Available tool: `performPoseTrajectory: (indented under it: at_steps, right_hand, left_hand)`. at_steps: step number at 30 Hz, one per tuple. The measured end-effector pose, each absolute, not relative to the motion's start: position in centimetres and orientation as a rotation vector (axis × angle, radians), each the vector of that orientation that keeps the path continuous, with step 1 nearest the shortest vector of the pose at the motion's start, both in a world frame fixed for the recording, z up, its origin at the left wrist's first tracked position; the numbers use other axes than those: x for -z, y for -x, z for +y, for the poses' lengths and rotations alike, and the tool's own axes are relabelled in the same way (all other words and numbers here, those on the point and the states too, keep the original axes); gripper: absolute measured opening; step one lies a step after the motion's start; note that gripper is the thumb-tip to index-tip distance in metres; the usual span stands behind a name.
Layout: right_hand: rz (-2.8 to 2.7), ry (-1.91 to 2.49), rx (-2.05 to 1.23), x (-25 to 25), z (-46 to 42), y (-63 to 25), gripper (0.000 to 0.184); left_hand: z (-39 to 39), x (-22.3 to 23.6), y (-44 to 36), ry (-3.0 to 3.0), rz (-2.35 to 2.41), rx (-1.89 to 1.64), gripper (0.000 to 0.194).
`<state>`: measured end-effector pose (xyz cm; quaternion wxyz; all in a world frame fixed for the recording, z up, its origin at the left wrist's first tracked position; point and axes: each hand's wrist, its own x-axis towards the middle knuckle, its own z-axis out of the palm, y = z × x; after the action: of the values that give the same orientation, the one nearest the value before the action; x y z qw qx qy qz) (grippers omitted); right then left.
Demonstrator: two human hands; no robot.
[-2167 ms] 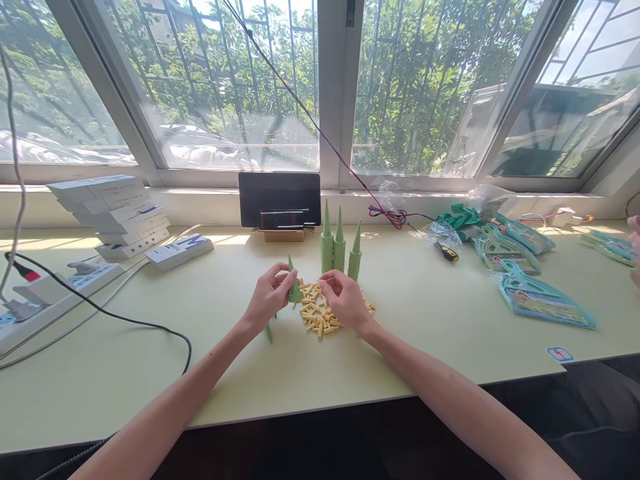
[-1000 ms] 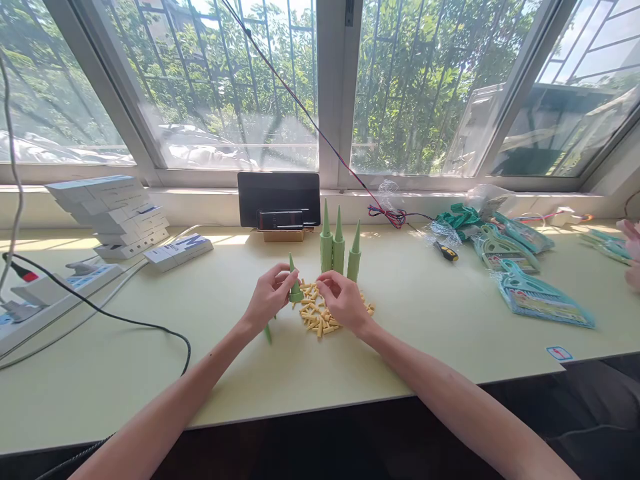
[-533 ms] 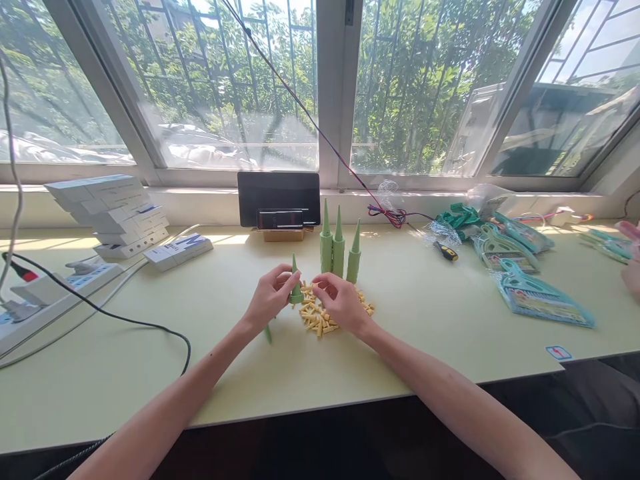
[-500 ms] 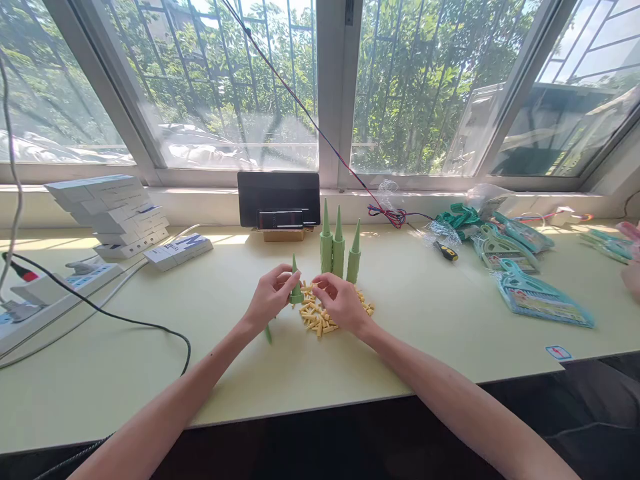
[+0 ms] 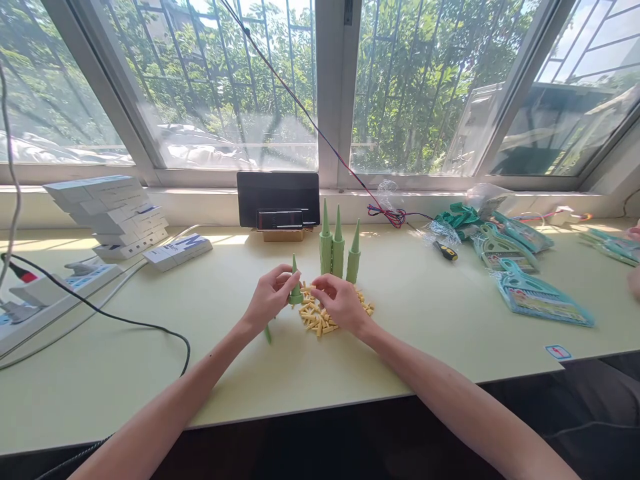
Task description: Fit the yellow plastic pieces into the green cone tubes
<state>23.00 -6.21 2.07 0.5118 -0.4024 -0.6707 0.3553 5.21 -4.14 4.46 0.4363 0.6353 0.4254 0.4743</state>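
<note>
My left hand (image 5: pixel 270 298) pinches a short green cone piece (image 5: pixel 295 288), held point up just above the table. My right hand (image 5: pixel 340 303) hovers over a heap of small yellow pegs (image 5: pixel 320 319), its thumb and forefinger pinched together near the cone; what they hold is too small to make out. Three taller green spires (image 5: pixel 339 245) stand upright side by side just behind the heap. A thin green piece (image 5: pixel 268 333) lies on the table under my left wrist.
A dark tablet on a wooden stand (image 5: pixel 279 199) leans at the sill. Stacked white boxes (image 5: pixel 113 213), a power strip (image 5: pixel 55 288) and a black cable (image 5: pixel 150 327) lie left. Teal packaged toys (image 5: pixel 535 287), a screwdriver (image 5: pixel 446 251) and another person's hand (image 5: pixel 634 280) are right.
My right hand has shifted slightly left, toward the cone in my left hand. The cone and the spires stay where they were. The other person's hand at the right edge has moved a little.
</note>
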Motion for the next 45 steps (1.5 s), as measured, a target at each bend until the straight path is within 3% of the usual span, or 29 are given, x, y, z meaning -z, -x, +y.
performPoseTrajectory:
  at_steps: [45]
  right_hand:
    - [-1.672, 0.981, -0.839, -2.12, -6.26, -23.07, 0.017]
  left_hand:
    - [-4.28, -4.57, -5.11, -1.620, 1.034, -1.142, 0.036]
